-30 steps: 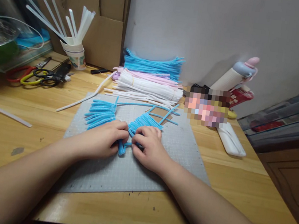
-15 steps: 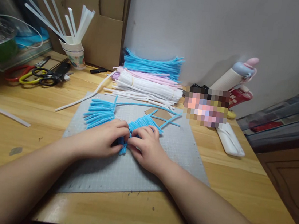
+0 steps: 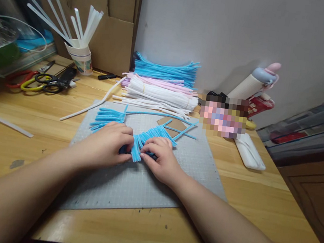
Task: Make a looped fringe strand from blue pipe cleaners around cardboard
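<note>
Blue pipe cleaners (image 3: 137, 149), packed side by side in a bent row, lie between my hands over the grey cutting mat (image 3: 140, 196). My left hand (image 3: 114, 141) has its fingers curled round the left portion of the row. With thumb and fingertips, my right hand (image 3: 159, 157) pinches the right portion, whose upper strands (image 3: 159, 132) show above the knuckles. Fringe-like blue ends (image 3: 109, 116) stick out behind my left hand. A long blue strand (image 3: 157, 115) runs across the mat's back. The strands inside both grips are mostly hidden.
Bundles of blue (image 3: 165, 70) and white pipe cleaners (image 3: 159, 93) lie by the wall. Behind my left arm are scissors (image 3: 34, 80) and a paper cup (image 3: 80, 59) of white sticks. A cardboard piece (image 3: 175, 125) rests on the mat; a tissue pack (image 3: 249, 151) sits to the right.
My left hand has shifted slightly left and up, away from my right hand. More of the blue strands now show between the hands, their lower ends higher than before.
</note>
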Motion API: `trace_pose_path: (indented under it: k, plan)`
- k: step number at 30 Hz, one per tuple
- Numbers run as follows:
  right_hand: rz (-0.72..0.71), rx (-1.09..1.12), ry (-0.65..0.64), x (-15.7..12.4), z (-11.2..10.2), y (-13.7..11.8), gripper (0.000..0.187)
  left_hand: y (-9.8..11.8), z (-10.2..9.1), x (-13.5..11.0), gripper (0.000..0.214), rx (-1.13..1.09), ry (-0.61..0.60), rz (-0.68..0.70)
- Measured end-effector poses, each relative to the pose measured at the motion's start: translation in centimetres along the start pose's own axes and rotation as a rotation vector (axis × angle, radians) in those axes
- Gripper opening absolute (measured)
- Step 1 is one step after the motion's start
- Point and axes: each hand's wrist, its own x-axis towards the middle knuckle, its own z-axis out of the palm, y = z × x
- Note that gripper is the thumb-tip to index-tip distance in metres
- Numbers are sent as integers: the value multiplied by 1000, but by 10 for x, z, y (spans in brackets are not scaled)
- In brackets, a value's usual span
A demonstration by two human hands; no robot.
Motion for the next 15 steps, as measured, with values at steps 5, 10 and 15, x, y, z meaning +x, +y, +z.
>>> trace_pose_path:
  k: [5, 10, 15]
  plan:
    - [21, 69, 22, 0, 0, 1, 5, 4, 3, 1, 5, -54, 64, 14]
    - [33, 210, 60, 3, 0, 3, 6, 6, 6, 1, 8, -137, 113, 22]
    - [52, 269, 68, 5, 0, 6, 8, 10, 4, 2, 10, -234, 165, 5]
